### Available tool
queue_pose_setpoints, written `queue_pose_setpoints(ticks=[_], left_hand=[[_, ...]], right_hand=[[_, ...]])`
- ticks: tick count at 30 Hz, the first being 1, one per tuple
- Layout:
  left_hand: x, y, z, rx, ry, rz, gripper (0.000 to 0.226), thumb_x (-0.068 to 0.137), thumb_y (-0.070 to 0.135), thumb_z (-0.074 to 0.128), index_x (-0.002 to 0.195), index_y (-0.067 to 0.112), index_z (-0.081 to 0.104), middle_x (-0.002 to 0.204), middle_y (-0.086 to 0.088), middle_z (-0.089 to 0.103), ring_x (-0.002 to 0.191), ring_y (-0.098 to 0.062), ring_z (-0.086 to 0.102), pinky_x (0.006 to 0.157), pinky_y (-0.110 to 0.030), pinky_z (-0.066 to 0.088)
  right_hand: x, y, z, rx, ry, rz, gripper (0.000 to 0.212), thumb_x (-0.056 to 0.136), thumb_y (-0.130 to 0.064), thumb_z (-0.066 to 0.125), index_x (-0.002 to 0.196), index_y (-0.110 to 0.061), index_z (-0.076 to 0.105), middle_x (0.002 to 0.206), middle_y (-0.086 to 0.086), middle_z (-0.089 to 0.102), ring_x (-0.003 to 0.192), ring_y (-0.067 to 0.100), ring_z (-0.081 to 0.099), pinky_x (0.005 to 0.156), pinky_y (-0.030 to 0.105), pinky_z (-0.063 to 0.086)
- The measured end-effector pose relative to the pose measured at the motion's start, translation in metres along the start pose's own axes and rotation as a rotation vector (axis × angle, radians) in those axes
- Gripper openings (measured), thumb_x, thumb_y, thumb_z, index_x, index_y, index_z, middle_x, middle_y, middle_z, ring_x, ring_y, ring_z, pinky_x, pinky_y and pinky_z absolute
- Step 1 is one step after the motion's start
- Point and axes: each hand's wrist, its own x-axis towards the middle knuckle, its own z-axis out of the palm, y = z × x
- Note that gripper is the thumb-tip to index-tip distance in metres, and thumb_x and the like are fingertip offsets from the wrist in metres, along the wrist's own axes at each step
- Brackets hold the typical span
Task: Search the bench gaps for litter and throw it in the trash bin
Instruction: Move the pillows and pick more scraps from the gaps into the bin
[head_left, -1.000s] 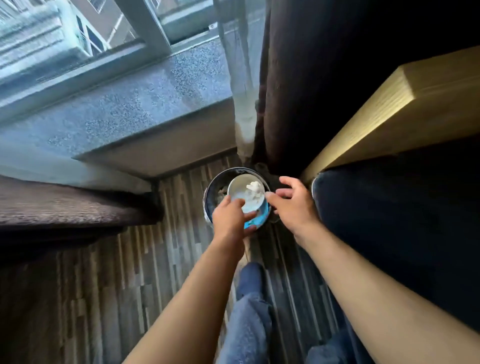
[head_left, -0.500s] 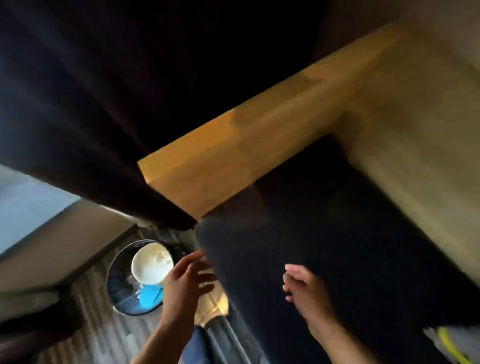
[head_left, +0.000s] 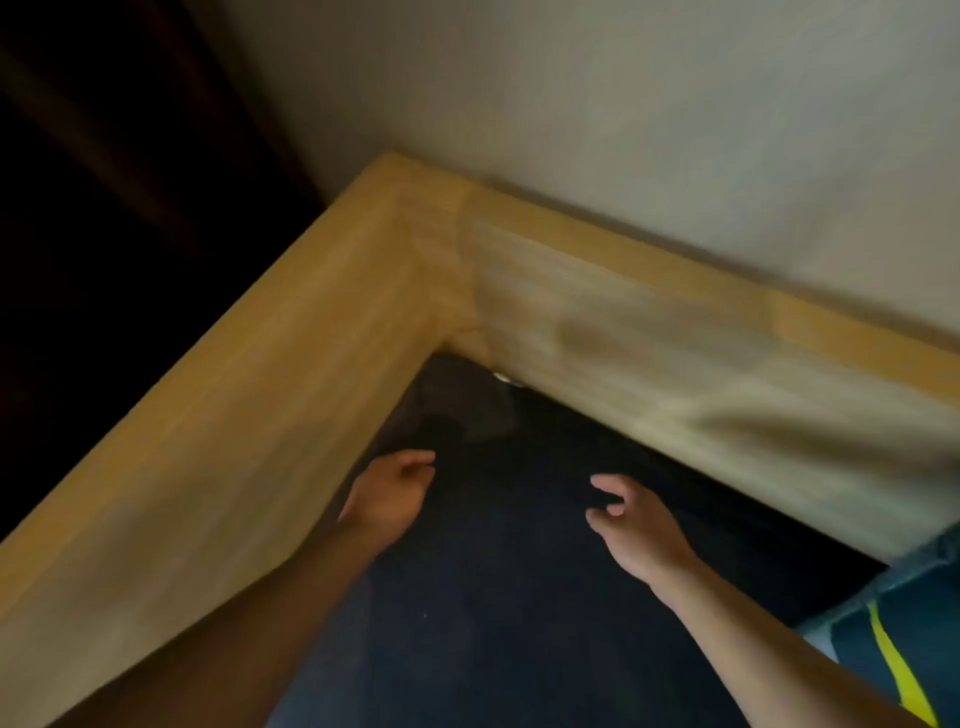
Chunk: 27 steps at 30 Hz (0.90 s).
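A pale wall (head_left: 649, 114) filled the upper right of the head view, and a dark curtain or shadowed area (head_left: 104, 182) filled the upper left. Below them ran the wooden bench frame (head_left: 291, 374), two broad light-wood boards meeting at a corner, the whole of it softened by motion blur. Inside that corner lay the dark blue seat cushion (head_left: 498, 597), its surface reaching up to both boards. At the lower right edge sat a dark bag or cloth with a yellow stripe (head_left: 893, 660), touching the cushion's edge. Both bare forearms reached in from the bottom over the cushion. The left hand (head_left: 389, 493) hovered close beside the left board, fingers loosely curled and holding nothing. The right hand (head_left: 634, 525) hung over the middle of the cushion, fingers and thumb spread apart, also empty. In the gap at the corner, just under the rear board, a small pale scrap (head_left: 505, 378) showed; it was too small to identify. The trash bin was out of view.
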Motion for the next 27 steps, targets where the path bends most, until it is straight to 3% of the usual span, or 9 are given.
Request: queue_pose_setpoints(ticks=[3,7,9,11,12,14,17,21,27], left_hand=[[0.055,0.021,0.012,0.199,-0.164,0.058,0.034,0.090,0.020,0.052,0.121,0.017,0.063,0.132,-0.008,0.060,0.121,-0.024,0.055,0.107,-0.032,0.037],[0.126,0.038,0.037,0.382,-0.264,0.143,0.043,0.093,0.026,0.044,0.135,0.018,0.050,0.145,-0.009,0.045,0.132,-0.029,0.042,0.109,-0.032,0.029],[0.155,0.039,0.049,0.420,-0.277,0.141,0.048,0.093,0.030,0.043,0.140,0.021,0.042,0.150,-0.007,0.040,0.134,-0.028,0.040,0.108,-0.032,0.031],[0.180,0.038,0.061,0.442,-0.302,0.194,0.050,0.094,0.032,0.041,0.143,0.021,0.036,0.151,-0.008,0.037,0.131,-0.029,0.043,0.106,-0.034,0.034],[0.192,0.037,0.068,0.434,-0.318,0.222,0.050,0.095,0.032,0.040,0.144,0.022,0.035,0.150,-0.008,0.037,0.126,-0.029,0.047,0.103,-0.035,0.038],[0.210,0.035,0.082,0.424,-0.344,0.278,0.047,0.096,0.030,0.040,0.143,0.025,0.035,0.149,-0.009,0.039,0.118,-0.028,0.053,0.095,-0.036,0.044],[0.228,0.030,0.099,0.576,-0.313,0.361,0.041,0.098,0.028,0.037,0.137,0.020,0.044,0.147,-0.011,0.040,0.129,-0.030,0.042,0.105,-0.039,0.036],[0.240,0.028,0.114,0.751,-0.234,0.422,0.033,0.096,0.023,0.034,0.110,0.010,0.061,0.127,-0.015,0.057,0.120,-0.029,0.047,0.106,-0.037,0.031],[0.244,0.040,0.135,0.913,-0.334,0.329,0.046,0.096,0.039,0.027,0.132,0.023,0.050,0.143,-0.005,0.046,0.138,-0.027,0.029,0.117,-0.046,0.006]], right_hand=[[0.031,-0.007,0.007,-0.023,-0.033,0.019,0.050,0.090,-0.015,0.054,0.136,-0.031,0.043,0.140,-0.001,0.049,0.104,0.021,0.064,0.073,0.029,0.051],[0.088,-0.021,0.027,-0.030,-0.059,0.061,0.057,0.090,-0.023,0.057,0.142,-0.030,0.035,0.124,0.005,0.059,0.104,0.029,0.064,0.081,0.040,0.053],[0.117,-0.025,0.038,-0.020,-0.073,0.049,0.059,0.090,-0.025,0.056,0.143,-0.032,0.032,0.108,0.003,0.060,0.074,0.020,0.069,0.065,0.035,0.055],[0.149,-0.029,0.049,-0.047,-0.073,0.031,0.061,0.091,-0.027,0.054,0.146,-0.033,0.027,0.114,0.003,0.057,0.053,0.011,0.062,0.048,0.026,0.048],[0.166,-0.030,0.054,-0.078,-0.068,0.031,0.062,0.092,-0.028,0.052,0.147,-0.032,0.025,0.123,0.005,0.056,0.058,0.011,0.063,0.050,0.024,0.048],[0.195,-0.034,0.065,-0.171,-0.042,0.026,0.062,0.093,-0.032,0.048,0.149,-0.028,0.021,0.145,0.008,0.043,0.094,0.020,0.066,0.071,0.029,0.050],[0.226,-0.039,0.081,-0.280,0.014,0.006,0.058,0.095,-0.030,0.043,0.148,-0.024,0.021,0.154,0.004,0.032,0.127,0.025,0.048,0.096,0.033,0.043],[0.245,-0.040,0.091,-0.390,0.071,-0.022,0.048,0.098,-0.026,0.034,0.145,-0.021,0.032,0.148,0.007,0.041,0.125,0.026,0.049,0.097,0.034,0.042],[0.261,-0.055,0.098,-0.401,0.029,0.023,0.033,0.099,-0.020,0.031,0.117,-0.013,0.058,0.120,0.014,0.061,0.104,0.028,0.060,0.083,0.036,0.047]])
